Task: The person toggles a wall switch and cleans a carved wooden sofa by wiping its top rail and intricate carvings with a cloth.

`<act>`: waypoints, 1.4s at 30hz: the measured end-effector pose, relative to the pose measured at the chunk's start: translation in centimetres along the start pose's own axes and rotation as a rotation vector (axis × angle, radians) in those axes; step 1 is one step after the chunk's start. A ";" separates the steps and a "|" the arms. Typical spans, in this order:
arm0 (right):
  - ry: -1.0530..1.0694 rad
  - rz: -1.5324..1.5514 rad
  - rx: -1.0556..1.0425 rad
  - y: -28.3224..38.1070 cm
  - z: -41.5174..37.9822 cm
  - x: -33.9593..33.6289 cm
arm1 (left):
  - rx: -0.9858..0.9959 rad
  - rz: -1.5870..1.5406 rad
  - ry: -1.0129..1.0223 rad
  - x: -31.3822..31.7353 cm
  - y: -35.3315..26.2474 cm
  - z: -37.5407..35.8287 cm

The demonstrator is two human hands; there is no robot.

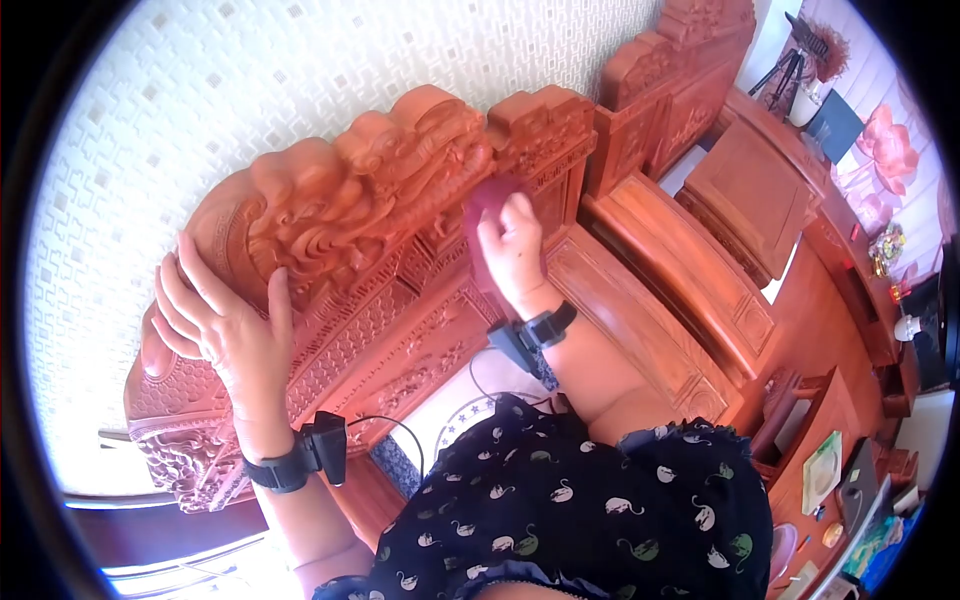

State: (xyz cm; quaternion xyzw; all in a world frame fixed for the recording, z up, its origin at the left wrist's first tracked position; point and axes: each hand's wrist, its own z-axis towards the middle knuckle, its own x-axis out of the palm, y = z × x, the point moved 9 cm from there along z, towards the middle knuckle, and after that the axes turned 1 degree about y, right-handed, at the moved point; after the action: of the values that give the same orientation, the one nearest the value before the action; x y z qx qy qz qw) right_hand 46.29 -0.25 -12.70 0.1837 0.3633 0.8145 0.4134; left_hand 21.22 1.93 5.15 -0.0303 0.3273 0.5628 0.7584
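My left hand [225,330] lies with its fingers spread on the carved reddish wooden backrest [350,190], near its left end. My right hand [512,245] is closed on a dark red cloth [482,255], which hangs down below the fingers in front of the right part of the carved backrest. Both wrists wear a black strap with a small black device, and a thin black cable runs from the left one. The underside of the cloth and the spot it touches are hidden by my right hand.
A wooden armrest or bench part [640,320] extends on the right, with a small wooden table [750,195] beyond it. Patterned wallpaper [300,70] rises behind the backrest. Farther right are a framed picture [822,472], a tripod [790,65] and pink flower decorations [887,150].
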 end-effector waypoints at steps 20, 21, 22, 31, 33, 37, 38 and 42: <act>0.093 0.313 0.426 -5.3 -3.3 0.9 | -0.003 0.016 0.019 0.1 -0.1 -0.1; 0.053 0.404 0.516 -6.6 -3.6 0.6 | -0.001 0.021 0.021 0.1 -0.1 -0.1; 0.013 0.495 0.605 -7.2 -3.6 0.2 | -0.001 0.021 0.021 0.1 -0.1 -0.1; -0.122 0.963 0.846 -5.5 -4.9 3.1 | 0.016 0.059 0.012 0.3 -0.2 -0.1; -0.090 0.986 0.803 -5.9 -6.0 4.0 | 0.000 0.060 0.009 0.3 -0.1 -0.1; 0.050 0.913 0.893 -5.9 -4.8 2.9 | 0.030 0.078 -0.001 0.2 -0.2 -0.1; 0.026 1.064 0.932 -5.8 -4.6 2.9 | 0.023 0.080 0.003 0.3 -0.1 -0.1; -0.035 1.011 0.924 -6.7 -5.9 4.2 | 0.022 0.089 -0.006 0.5 0.0 -0.2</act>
State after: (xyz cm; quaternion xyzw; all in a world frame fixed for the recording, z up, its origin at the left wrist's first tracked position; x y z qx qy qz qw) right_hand 43.88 3.21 -21.58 0.5015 0.5366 0.6655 -0.1326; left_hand 21.18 2.31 4.72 -0.0059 0.3324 0.5924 0.7339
